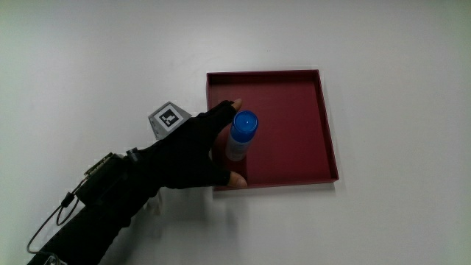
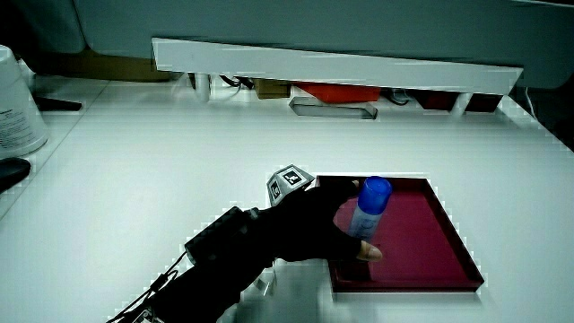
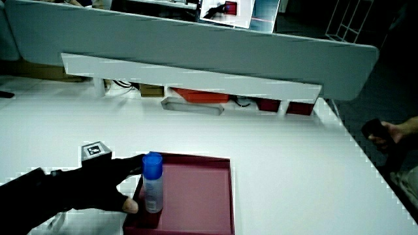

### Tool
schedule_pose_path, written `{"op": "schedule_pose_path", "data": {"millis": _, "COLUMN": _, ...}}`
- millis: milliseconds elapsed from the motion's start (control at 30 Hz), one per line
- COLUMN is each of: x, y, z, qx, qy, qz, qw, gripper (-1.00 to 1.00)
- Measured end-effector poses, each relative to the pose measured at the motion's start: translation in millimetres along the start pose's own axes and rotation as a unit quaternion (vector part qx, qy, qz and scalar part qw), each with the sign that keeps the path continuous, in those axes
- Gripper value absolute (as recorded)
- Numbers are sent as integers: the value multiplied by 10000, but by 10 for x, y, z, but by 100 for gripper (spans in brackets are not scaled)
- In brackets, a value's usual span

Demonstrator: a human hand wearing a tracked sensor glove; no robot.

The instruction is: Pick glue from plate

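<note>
- The gloved hand (image 1: 193, 147) reaches in over the rim of the dark red square tray (image 1: 294, 158) at the corner nearest the person, its forearm trailing back across the white surface (image 1: 88, 59) toward the person.
- The glue stick (image 1: 241, 136), a pale tube with a blue cap, stands in the tray near the edge where the hand enters; the rest of the tray floor is bare.
- The hand is curled partway around the tube: the thumb tip (image 1: 237, 179) lies at the tube's base on the side nearer the person, and a bare fingertip (image 1: 236, 104) shows past the cap on the side farther from the person. The tube sits between them, against the palm.
- In both side views the glue stick (image 2: 369, 208) stands about upright, blue cap up, base on or very near the tray floor; its long axis is vertical, perhaps leaning a little away from the palm.
- Whether the base has left the tray cannot be told for sure: in a side view the glue stick (image 3: 152, 183) seems to rest on the floor, but the thumb (image 3: 130, 206) covers the contact.
- The patterned cube (image 1: 169, 118) on the back of the hand sits just outside the tray rim.
- The grasp looks made, so the lift appears to be the step in hand: a straight rise along the tube's axis would clear the low tray wall.
- A low partition (image 3: 196, 81) runs along the surface's edge, well apart from the tray.
</note>
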Motion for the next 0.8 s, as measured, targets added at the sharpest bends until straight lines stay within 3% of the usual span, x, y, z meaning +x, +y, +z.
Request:
{"op": "schedule_pose_path", "data": {"millis": 267, "x": -15, "y": 18, "z": -23, "qx": 277, "qy": -36, "qz": -130, "qw": 9995, "gripper": 0}}
{"op": "schedule_pose_path", "data": {"millis": 367, "x": -23, "y": 1, "z": -4, "qx": 604, "qy": 5, "qz": -273, "qw": 9978, "gripper": 20}}
{"op": "schedule_pose_path", "data": {"millis": 533, "x": -25, "y": -52, "z": 51, "qx": 1262, "qy": -74, "qz": -223, "qw": 9917, "gripper": 53}}
{"op": "schedule_pose_path", "data": {"millis": 567, "x": -24, "y": -66, "z": 64, "qx": 1368, "qy": 60, "qz": -130, "qw": 9905, "gripper": 60}}
{"op": "schedule_pose_path", "data": {"millis": 600, "x": -25, "y": -63, "z": 69, "qx": 1435, "qy": 26, "qz": -322, "qw": 9891, "gripper": 67}}
{"op": "schedule_pose_path", "data": {"millis": 700, "x": -17, "y": -70, "z": 69, "qx": 1434, "qy": 9, "qz": -139, "qw": 9896, "gripper": 87}}
{"op": "schedule_pose_path", "data": {"millis": 767, "x": -21, "y": -58, "z": 58, "qx": 1465, "qy": -14, "qz": -377, "qw": 9885, "gripper": 100}}
{"op": "schedule_pose_path", "data": {"millis": 800, "x": -18, "y": -64, "z": 57, "qx": 1465, "qy": 21, "qz": -242, "qw": 9889, "gripper": 100}}
